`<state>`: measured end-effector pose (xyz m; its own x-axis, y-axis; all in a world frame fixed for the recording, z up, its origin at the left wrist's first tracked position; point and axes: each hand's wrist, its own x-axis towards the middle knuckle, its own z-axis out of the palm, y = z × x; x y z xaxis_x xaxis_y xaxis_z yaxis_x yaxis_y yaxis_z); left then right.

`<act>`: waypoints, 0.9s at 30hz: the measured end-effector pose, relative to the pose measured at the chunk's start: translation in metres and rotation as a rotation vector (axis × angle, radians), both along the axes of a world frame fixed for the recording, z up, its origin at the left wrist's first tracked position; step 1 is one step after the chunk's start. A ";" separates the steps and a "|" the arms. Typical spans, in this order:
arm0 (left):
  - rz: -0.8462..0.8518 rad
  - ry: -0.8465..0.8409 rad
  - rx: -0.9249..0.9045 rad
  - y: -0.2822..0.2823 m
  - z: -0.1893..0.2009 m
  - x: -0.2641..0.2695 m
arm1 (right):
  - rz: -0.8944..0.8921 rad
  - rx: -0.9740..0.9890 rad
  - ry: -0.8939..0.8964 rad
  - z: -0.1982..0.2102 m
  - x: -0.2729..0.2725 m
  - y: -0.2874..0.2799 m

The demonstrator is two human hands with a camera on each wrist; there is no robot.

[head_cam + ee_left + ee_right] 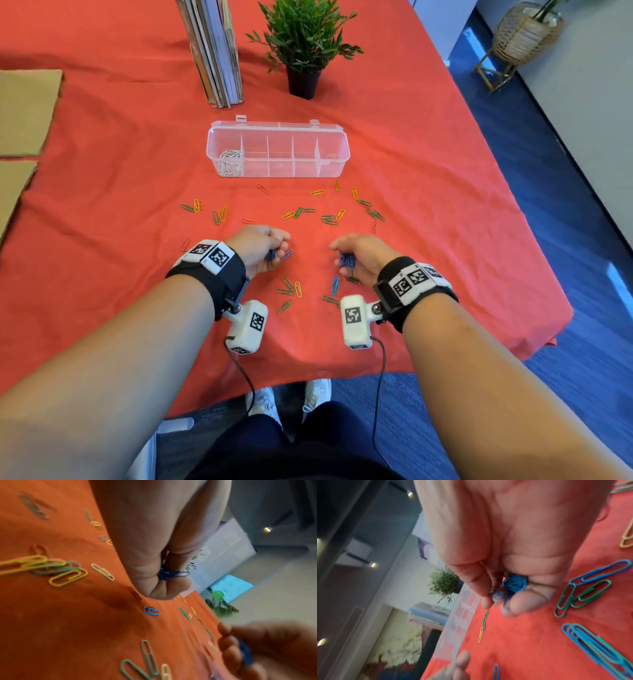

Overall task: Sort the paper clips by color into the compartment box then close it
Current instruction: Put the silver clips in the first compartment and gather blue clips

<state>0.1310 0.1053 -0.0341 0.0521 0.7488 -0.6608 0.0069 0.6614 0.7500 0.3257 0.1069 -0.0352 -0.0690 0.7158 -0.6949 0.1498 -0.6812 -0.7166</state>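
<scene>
A clear compartment box (278, 150) stands open on the red cloth, with white clips (230, 163) in its leftmost cell. Green, yellow, red and blue paper clips (308, 210) lie scattered in front of it. My left hand (263, 245) hovers low over the cloth and grips a small bunch of blue clips (165, 574). One blue clip (287, 254) lies just beside its fingers. My right hand (356, 255) holds a bigger bunch of blue clips (513, 584) in its curled fingers. More blue clips (335, 284) lie on the cloth near the right wrist.
A potted plant (303, 44) and a stack of upright books (215, 51) stand behind the box. Cardboard sheets (24, 113) lie at the far left. The table edge (534, 219) drops to blue carpet on the right and near side.
</scene>
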 end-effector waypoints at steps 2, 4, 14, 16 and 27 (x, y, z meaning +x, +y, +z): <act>-0.143 0.220 0.078 0.001 -0.002 0.003 | -0.123 -0.103 0.123 0.006 0.007 -0.001; -0.311 0.516 0.201 0.000 -0.002 0.004 | -0.034 -0.117 0.007 0.004 0.012 -0.005; -0.555 1.013 0.423 -0.007 -0.008 0.013 | 0.726 0.172 -1.003 -0.013 -0.003 -0.029; -0.565 1.008 0.429 -0.008 -0.010 0.013 | 0.722 0.174 -1.001 -0.013 -0.008 -0.030; -0.351 0.803 0.405 0.003 0.005 -0.001 | 0.483 0.244 -0.922 0.011 0.011 -0.002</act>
<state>0.1298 0.1087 -0.0287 -0.0388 0.9556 -0.2920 0.7651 0.2164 0.6065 0.3369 0.1048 -0.0243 0.0968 0.8798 -0.4653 0.9191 -0.2584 -0.2974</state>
